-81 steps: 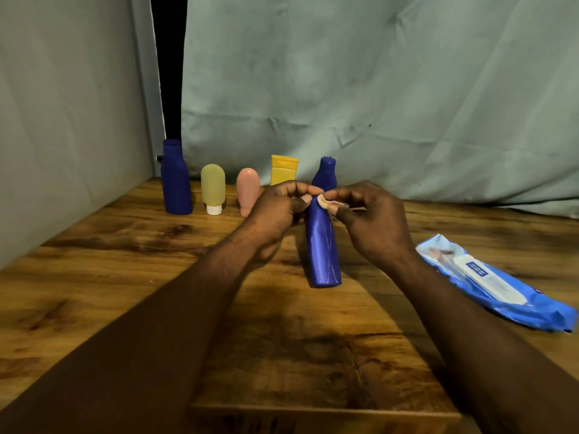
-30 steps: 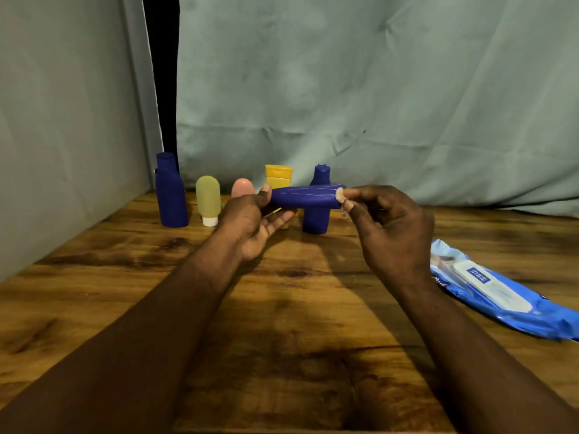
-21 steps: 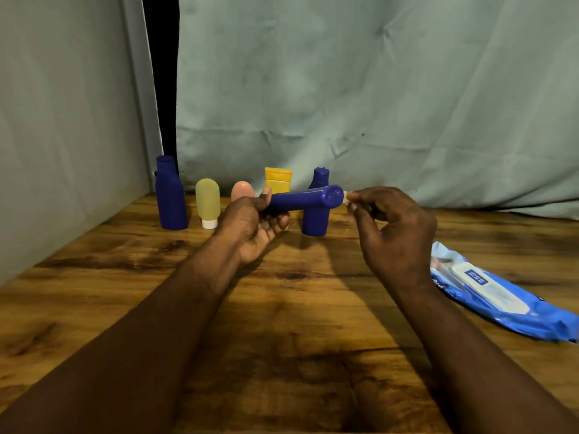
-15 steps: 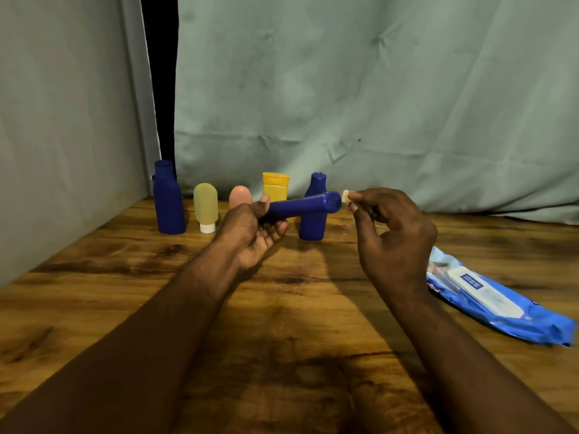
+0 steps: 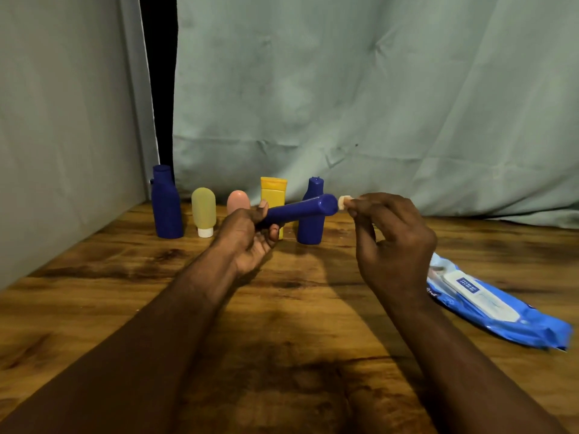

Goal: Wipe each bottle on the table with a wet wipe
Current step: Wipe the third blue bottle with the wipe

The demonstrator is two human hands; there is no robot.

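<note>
A creased pale green cloth (image 5: pixel 391 89) hangs behind, a dark gap (image 5: pixel 160 89) beside it.

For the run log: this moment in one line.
left hand: grips blue bottle sideways | right hand: pinches small wipe at bottle's free end | wipes pack: on table

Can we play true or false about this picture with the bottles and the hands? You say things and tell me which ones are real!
1. The left hand holds a slim dark-blue plastic bottle sideways in the air. True.
2. The right hand is empty. False: its fingers pinch a small whitish scrap of wipe by the bottle's end.
3. The blue plastic pack of wet wipes stands upright. False: it lies flat on the wooden table, on the right.
4. A wide dark-blue bottle stands leftmost in the back row. True.
</note>
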